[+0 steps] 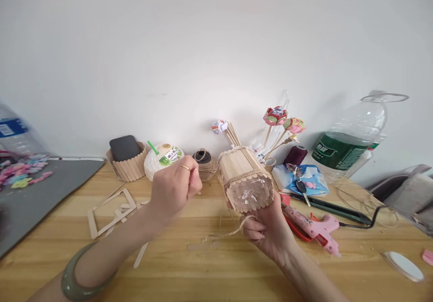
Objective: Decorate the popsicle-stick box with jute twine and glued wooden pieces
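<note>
Right hand (267, 229) closed under stick-clad holder (245, 180), pinching twine (233, 230); left hand (176, 187) fisted above worktop (209, 275), contents indiscernible.

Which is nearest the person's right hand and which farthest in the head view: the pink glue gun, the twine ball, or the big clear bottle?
From the right hand:
1. Pink glue gun, just to its right on the table.
2. Twine ball, back left near the wall.
3. Big clear bottle, far right at the back.

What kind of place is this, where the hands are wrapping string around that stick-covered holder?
Most likely a home craft table. A pink glue gun lies on the wooden table, a ball of twine sits by the wall, and loose craft sticks are scattered beside the left hand.
</note>
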Demonstrator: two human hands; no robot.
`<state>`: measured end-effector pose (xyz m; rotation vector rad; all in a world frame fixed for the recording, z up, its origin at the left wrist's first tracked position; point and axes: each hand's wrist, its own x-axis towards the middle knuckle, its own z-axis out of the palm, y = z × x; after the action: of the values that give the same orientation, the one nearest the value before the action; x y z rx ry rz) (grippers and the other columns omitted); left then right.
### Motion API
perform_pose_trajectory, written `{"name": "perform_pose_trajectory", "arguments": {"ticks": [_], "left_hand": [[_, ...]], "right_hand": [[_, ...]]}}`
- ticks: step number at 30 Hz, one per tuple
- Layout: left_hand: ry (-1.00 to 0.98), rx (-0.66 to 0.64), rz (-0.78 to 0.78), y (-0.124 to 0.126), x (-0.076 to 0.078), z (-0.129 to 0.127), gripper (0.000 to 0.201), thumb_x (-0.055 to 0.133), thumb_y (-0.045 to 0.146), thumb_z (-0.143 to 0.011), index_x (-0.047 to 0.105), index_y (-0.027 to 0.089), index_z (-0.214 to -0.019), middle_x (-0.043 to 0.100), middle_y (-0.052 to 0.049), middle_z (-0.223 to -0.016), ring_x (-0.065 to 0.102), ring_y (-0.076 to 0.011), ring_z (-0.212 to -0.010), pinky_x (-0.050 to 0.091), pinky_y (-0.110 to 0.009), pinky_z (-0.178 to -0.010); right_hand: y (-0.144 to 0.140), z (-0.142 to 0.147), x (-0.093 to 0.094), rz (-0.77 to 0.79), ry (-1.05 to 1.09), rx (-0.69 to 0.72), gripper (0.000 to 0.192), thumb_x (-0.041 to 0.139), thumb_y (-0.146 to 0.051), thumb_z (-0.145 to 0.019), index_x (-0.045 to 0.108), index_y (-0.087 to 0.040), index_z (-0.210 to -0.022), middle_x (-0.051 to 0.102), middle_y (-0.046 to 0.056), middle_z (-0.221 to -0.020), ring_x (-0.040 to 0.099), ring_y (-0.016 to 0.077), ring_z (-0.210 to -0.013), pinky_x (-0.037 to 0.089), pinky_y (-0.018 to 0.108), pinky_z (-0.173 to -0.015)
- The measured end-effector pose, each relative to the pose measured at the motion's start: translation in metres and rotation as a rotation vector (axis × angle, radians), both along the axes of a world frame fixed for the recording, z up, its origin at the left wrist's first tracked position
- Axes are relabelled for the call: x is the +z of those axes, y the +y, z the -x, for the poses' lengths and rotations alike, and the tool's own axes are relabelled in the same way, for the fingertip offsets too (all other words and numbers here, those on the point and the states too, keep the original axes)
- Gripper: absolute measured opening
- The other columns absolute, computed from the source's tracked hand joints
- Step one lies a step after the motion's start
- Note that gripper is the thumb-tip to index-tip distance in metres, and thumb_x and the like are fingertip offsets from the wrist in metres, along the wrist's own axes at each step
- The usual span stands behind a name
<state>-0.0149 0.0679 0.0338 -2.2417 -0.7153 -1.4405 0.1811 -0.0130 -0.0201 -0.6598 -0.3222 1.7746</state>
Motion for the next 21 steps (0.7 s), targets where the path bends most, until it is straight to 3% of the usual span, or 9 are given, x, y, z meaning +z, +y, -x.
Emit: {"name": "perform_pose_trajectory", "arguments": {"ticks": [5, 10, 15, 21], "left_hand": [[0.021, -0.233, 0.081, -0.008, -0.002, -0.004, 0.026, 0.041, 0.009, -0.084, 0.041, 0.018, -0.059, 0.039, 0.007, -0.044, 0.035, -0.0072, -0.039, 0.028, -0.02, -0.039], [0.004, -0.377, 0.119, -0.017, -0.002, -0.008, 0.004, 0.053, 0.013, -0.083, 0.057, 0.014, -0.084, 0.063, -0.001, -0.065, 0.056, -0.0098, -0.059, 0.045, -0.02, -0.052], [0.033, -0.317, 0.104, -0.024, -0.003, -0.01, 0.011, 0.056, 0.009, -0.08, 0.061, 0.015, -0.087, 0.067, -0.003, -0.073, 0.059, -0.0121, -0.064, 0.049, -0.023, -0.056], [0.141, -0.201, 0.017, -0.026, -0.002, -0.011, 0.012, 0.054, 0.008, -0.08, 0.062, 0.012, -0.087, 0.067, -0.005, -0.072, 0.057, -0.0142, -0.066, 0.05, -0.026, -0.056]], "right_hand": [[0.0, 0.0, -0.001, -0.001, 0.032, 0.066, 0.05, 0.05, -0.064, -0.072, 0.052, -0.017, -0.088, 0.061, 0.001, -0.072, 0.008, -0.0012, -0.037, 0.01, 0.01, -0.034], [0.0, 0.001, -0.001, 0.006, 0.012, 0.062, 0.054, 0.041, -0.067, -0.076, 0.052, -0.018, -0.096, 0.061, 0.002, -0.071, 0.006, -0.0003, -0.038, 0.01, 0.011, -0.034], [-0.001, 0.003, 0.003, 0.018, -0.024, 0.016, 0.05, 0.042, -0.067, -0.075, 0.052, -0.019, -0.089, 0.059, 0.001, -0.071, 0.005, 0.0003, -0.039, 0.008, 0.012, -0.035], [-0.002, 0.006, 0.007, -0.028, -0.163, -0.072, 0.046, 0.051, -0.064, -0.067, 0.049, -0.019, -0.077, 0.044, -0.008, -0.051, 0.006, 0.0011, -0.038, 0.006, 0.013, -0.035]]}}
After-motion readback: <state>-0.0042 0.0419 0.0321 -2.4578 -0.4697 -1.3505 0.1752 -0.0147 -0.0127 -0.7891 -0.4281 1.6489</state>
